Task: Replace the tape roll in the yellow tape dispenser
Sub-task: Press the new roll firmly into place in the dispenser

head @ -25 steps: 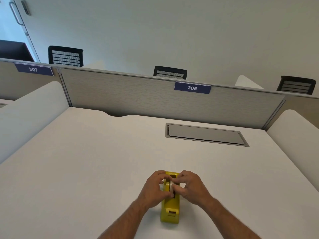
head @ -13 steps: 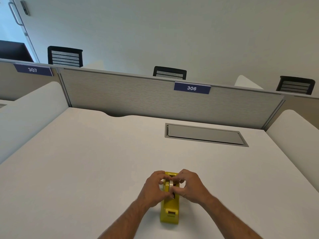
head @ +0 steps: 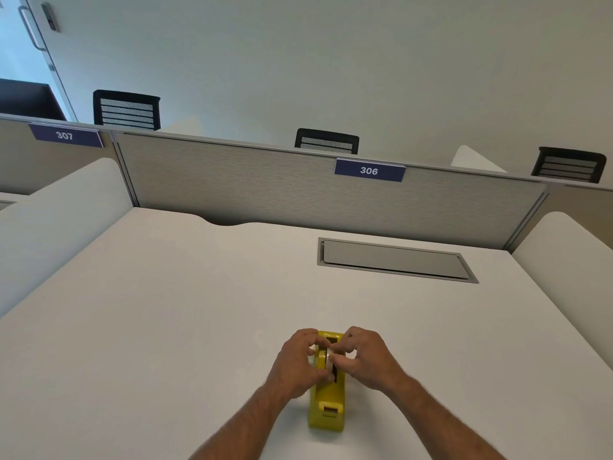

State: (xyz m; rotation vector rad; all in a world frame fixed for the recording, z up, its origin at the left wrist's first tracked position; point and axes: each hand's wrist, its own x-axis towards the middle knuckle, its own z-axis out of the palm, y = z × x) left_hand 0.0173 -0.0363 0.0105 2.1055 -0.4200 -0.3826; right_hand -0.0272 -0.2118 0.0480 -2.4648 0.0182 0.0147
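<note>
The yellow tape dispenser [head: 326, 408] stands on the white desk [head: 166, 327] near its front edge, cutter end toward me. A pale tape roll [head: 329, 357] sits upright in the dispenser's slot, mostly covered by fingers. My left hand [head: 298, 363] pinches the roll from the left side. My right hand [head: 366, 360] pinches it from the right, fingertips meeting over the roll. Whether the roll rests fully in its cradle is hidden by both hands.
A grey cable hatch [head: 394, 260] lies flush in the desk at the back right. A grey partition [head: 232, 184] with a "306" label [head: 369, 170] closes the far edge. White side screens stand left and right. Black chair backs show beyond the partition.
Both hands have stayed on the roll over the dispenser; the fingers have shifted slightly around it. The dispenser has not moved.
</note>
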